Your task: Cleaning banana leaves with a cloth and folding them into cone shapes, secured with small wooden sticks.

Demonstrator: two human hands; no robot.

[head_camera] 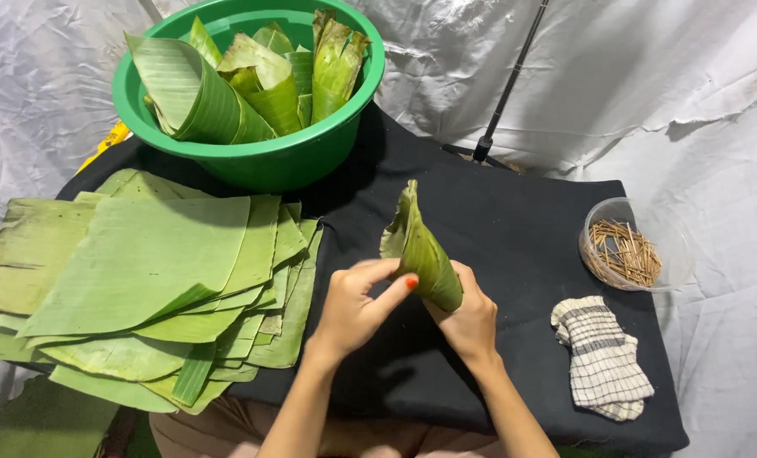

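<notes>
Gripping the rolled leaf cone over the black cloth, my right hand wraps its lower tip while my left hand pinches its side edge. Stacked leaves crowd my left; bare cloth lies ahead, before the green basin.

green basin: 1 | clear bowl of sticks: 1 | checked cloth: 1 | held leaf cone: 1

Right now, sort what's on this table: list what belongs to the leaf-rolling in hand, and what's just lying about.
In use: rolled green banana-leaf cone, left hand, right hand, flat leaf stack, green plastic basin of finished cones, clear bowl of thin sticks.

Lying about: checked folded cloth, black stand.
</notes>
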